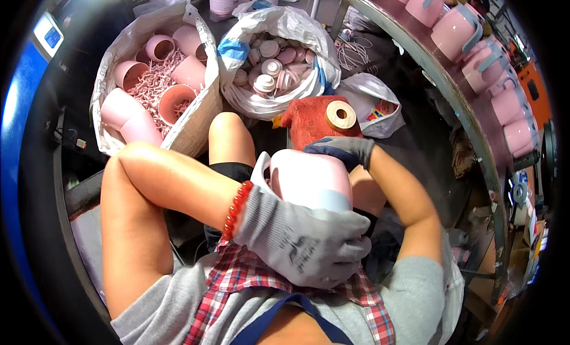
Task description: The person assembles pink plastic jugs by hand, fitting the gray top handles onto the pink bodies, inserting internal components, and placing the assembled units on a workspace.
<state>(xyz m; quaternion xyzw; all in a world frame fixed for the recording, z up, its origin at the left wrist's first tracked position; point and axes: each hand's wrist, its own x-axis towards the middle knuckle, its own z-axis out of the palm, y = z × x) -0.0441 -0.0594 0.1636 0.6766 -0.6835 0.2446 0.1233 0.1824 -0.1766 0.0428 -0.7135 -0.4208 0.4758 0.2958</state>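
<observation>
A pink kettle [309, 176] lies tilted over my lap, with a pale grey-blue part on its near side and a pale curved edge at its left. My left hand [309, 244], in a grey knit glove, is wrapped over the near side of the kettle. Across the kettle's far right edge lies my right hand [339, 150], in a grey and dark glove, its fingers curled onto the body and its fingertips partly hidden. Just beyond it is a red cloth-covered block [306, 120] with a beige ring [341, 115] on top.
A white woven sack [205, 116] at far left holds pink cylindrical shells and small pink pieces. Beside it, another sack [237, 98] contains round lids. A white bag [380, 116] stands farther right. Several pink kettles [454, 33] line the shelf [442, 78] along the right.
</observation>
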